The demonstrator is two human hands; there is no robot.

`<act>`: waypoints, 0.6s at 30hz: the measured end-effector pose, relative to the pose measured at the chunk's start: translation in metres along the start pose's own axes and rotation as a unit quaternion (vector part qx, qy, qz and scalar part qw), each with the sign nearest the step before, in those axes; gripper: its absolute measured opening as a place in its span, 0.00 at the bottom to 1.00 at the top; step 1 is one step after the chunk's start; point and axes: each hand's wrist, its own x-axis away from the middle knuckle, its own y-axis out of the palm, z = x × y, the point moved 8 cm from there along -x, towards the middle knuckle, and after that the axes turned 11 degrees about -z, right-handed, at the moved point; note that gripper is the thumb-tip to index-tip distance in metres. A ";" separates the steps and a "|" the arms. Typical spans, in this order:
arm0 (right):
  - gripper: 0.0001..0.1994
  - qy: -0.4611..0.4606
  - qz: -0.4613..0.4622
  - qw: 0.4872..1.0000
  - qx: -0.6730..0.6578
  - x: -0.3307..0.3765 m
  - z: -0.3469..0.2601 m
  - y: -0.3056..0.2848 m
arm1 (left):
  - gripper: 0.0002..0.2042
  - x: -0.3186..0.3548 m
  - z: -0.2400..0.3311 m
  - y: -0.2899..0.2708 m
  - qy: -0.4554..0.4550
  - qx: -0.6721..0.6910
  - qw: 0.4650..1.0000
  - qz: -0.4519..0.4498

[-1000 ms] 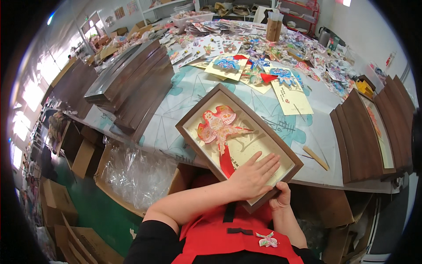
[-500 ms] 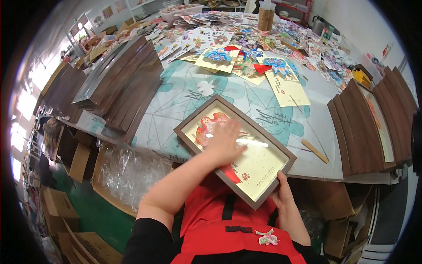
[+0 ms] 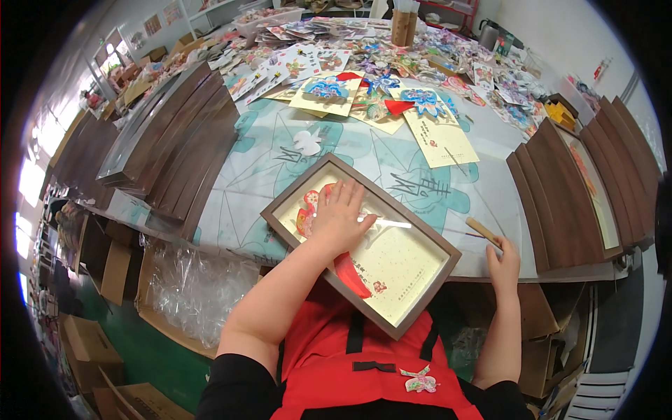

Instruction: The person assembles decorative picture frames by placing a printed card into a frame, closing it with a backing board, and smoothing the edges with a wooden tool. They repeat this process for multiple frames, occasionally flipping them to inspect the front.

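Note:
A brown shadow-box picture frame (image 3: 427, 301) lies tilted at the table's near edge, partly overhanging it. Behind its clear front show a cream card (image 3: 406, 269), a red tassel (image 3: 351, 276) and a red-and-pink cut-out figure (image 3: 306, 217). My left hand (image 3: 339, 218) rests on the clear front with fingers stretched out, covering part of the figure. To the right of the frame, my right hand (image 3: 504, 267) has thumb and fingers around the near end of a flat, light wooden stick (image 3: 481, 228) lying on the table.
Stacked brown frames stand at left (image 3: 171, 140) and right (image 3: 560, 203). Cream cards with blue flower cut-outs (image 3: 423, 101) lie beyond, before a heap of colourful paper pieces (image 3: 364, 52). A white cut-out (image 3: 307, 142) is on the printed table cover. Below left sits a carton of clear plastic wrap (image 3: 199, 287).
My right hand has let go of the frame's near right corner and moved right to the wooden stick. My left hand has shifted slightly on the clear front. The view has turned a little.

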 end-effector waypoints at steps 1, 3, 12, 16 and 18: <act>0.09 -0.050 0.036 0.996 0.063 -0.006 -0.002 0.001 | 0.31 0.001 0.001 0.000 0.010 0.009 1.000 -0.002; 0.10 -0.023 -0.028 0.996 0.081 -0.017 0.010 0.015 | 0.27 0.003 0.001 0.001 0.028 0.028 0.999 -0.007; 0.07 0.065 -0.101 0.992 -0.038 -0.050 0.016 0.028 | 0.22 0.008 0.007 -0.007 0.061 0.055 0.996 -0.026; 0.12 -0.035 -0.100 0.980 -0.169 -0.054 -0.076 0.026 | 0.27 0.006 0.004 0.000 0.029 0.009 0.999 0.016; 0.18 -0.152 -0.119 0.976 -0.097 -0.049 -0.133 0.033 | 0.29 0.007 0.003 -0.001 0.013 -0.004 1.000 0.018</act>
